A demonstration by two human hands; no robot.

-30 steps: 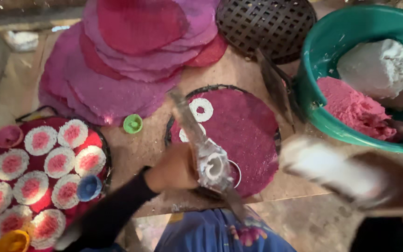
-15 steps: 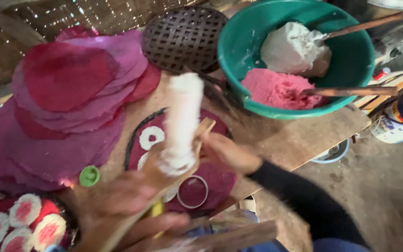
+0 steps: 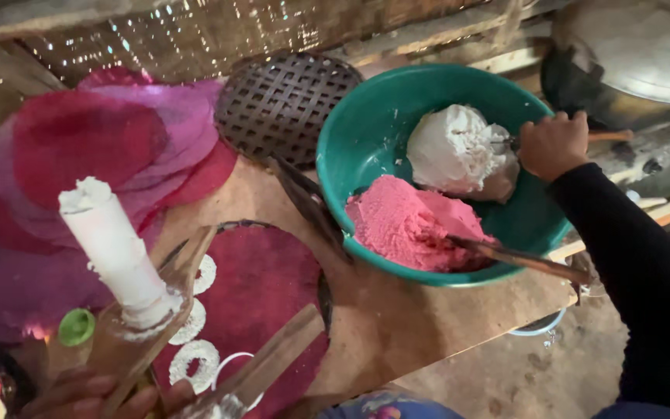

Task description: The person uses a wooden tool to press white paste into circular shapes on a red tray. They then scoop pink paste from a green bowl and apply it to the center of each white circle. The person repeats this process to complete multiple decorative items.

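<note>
My left hand [image 3: 87, 397] sits at the bottom left, gripping a wooden press tool [image 3: 166, 306] that carries an upright cylinder of white dough [image 3: 114, 248]. My right hand [image 3: 552, 144], in a dark sleeve, reaches into the green bowl [image 3: 336, 147] and is closed on a utensil handle [image 3: 608, 136] stuck in the white dough lump [image 3: 455, 151]. A mound of pink dough [image 3: 409, 225] lies beside it in the bowl. Below the tool is a round dark red sheet [image 3: 269, 283] with white dough rings [image 3: 195, 320] along its left edge.
A pile of purple and pink round sheets [image 3: 87, 147] covers the left of the wooden table. A dark woven basket [image 3: 288, 101] stands behind. A wooden stick [image 3: 523, 259] rests in the pink dough. A green cap [image 3: 77, 327] and a metal pot lid [image 3: 645, 46] are nearby.
My right hand has left the press tool and gone right into the green bowl, closing on the utensil handle. The left hand keeps hold of the tool. The view has swung right.
</note>
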